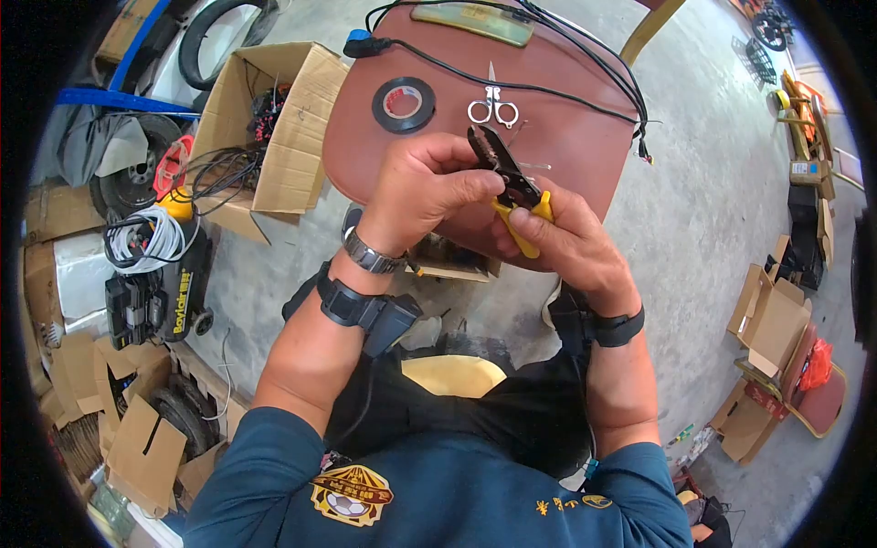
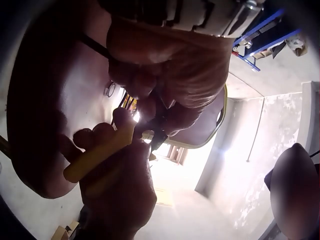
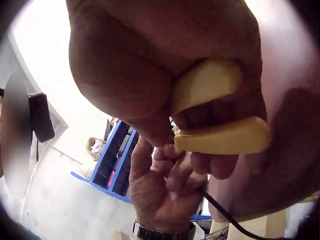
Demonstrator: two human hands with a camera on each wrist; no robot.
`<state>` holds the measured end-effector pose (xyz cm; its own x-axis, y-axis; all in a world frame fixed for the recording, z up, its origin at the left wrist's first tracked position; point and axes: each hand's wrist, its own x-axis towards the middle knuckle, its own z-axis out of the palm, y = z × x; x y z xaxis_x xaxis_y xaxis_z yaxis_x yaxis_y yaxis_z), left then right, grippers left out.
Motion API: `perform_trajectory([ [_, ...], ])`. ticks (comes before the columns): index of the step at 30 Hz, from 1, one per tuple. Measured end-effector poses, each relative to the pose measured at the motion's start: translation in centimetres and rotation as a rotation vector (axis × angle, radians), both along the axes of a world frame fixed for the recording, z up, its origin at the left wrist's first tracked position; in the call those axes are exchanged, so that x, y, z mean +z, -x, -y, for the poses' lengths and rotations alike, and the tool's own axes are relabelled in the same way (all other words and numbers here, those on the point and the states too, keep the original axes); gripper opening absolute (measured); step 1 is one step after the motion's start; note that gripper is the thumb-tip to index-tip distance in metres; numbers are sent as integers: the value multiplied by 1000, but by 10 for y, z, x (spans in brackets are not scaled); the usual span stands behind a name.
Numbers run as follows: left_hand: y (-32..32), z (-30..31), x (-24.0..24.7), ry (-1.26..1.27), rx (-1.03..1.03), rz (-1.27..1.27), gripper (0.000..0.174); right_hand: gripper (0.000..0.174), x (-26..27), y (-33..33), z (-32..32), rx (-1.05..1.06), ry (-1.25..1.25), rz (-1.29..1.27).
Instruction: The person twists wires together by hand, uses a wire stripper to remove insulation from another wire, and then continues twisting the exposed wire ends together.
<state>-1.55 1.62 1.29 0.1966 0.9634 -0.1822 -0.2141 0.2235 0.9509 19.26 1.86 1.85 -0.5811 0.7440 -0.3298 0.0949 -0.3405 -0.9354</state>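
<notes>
My right hand (image 1: 571,233) grips the yellow handles of a wire stripper (image 1: 521,187), with its black notched head pointing up and left. Curled fingers of my left hand (image 1: 429,187) meet the tool's head, the thumb lying along its side. A black cable (image 3: 222,212) runs out from between the left fingers in the right wrist view; its end by the stripper is hidden behind the fingers. Both hands are over the near part of a brown-red seat (image 1: 356,137). Past them lie folding scissors (image 1: 493,99) and a roll of black tape (image 1: 403,104).
A black power cord (image 1: 539,96) with a blue-faced plug and a greenish flat case (image 1: 475,23) lie at the seat's far side. An open cardboard box (image 1: 292,137) stands on the left, near a black machine (image 1: 164,292) with coiled white hose. More boxes (image 1: 772,320) are at right.
</notes>
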Motion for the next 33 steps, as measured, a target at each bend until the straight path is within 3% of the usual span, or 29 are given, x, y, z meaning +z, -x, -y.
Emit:
perform_trajectory([
  [14,0,-2,-17,44,15,140,19,21,-4,2,0,-21,-102,53],
  [17,-2,-1,-17,60,8,128,19,23,-9,-4,-3,36,-215,113],
  [26,-1,-2,-15,143,-21,229,17,22,-1,-6,-4,60,-213,202],
  [33,0,-3,-14,114,-36,254,16,22,-1,-6,-3,31,-176,106],
])
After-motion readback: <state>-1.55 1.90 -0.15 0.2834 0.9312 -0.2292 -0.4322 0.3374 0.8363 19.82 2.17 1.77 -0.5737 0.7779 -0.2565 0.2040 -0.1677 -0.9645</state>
